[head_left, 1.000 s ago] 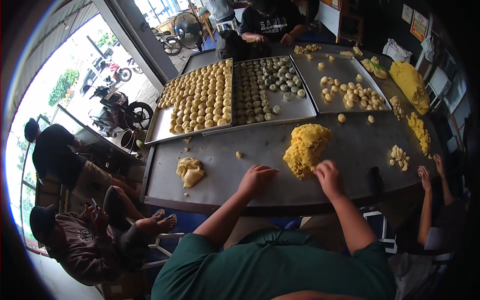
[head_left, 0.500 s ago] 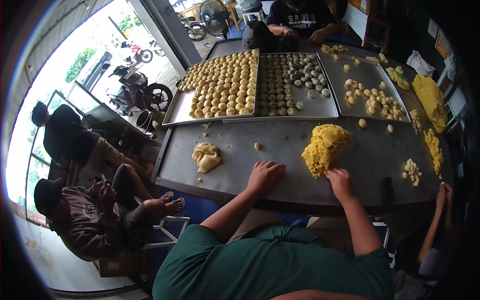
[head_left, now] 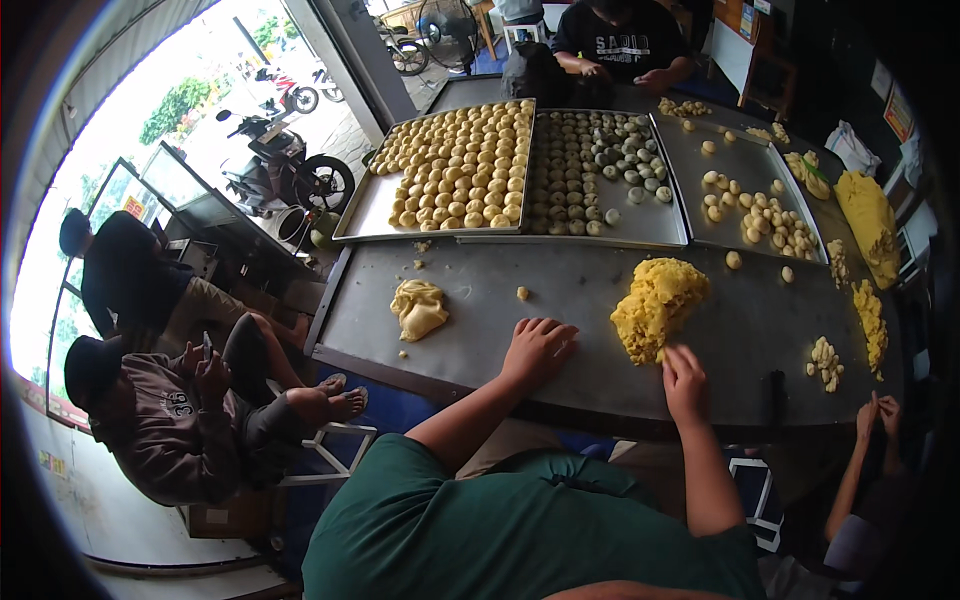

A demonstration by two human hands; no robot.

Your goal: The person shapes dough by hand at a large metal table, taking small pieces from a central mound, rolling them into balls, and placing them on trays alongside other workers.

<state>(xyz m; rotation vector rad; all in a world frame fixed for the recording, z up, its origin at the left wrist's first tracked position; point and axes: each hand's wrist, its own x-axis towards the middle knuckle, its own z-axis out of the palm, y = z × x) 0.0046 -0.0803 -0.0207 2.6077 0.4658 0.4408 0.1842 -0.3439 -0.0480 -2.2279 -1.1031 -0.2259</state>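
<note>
The mass (head_left: 658,308) lies inward of the bench's (head_left: 750,335) near edge, apparently soft, crumbly and fairly heavy, best pinched at its near side, where the right grip (head_left: 685,382) touches, its closure indiscernible; the left grip (head_left: 540,352) rests unclosed, palm down.

Bakery wkshp w/ dough-ball trays (head_left: 370,212)
</note>
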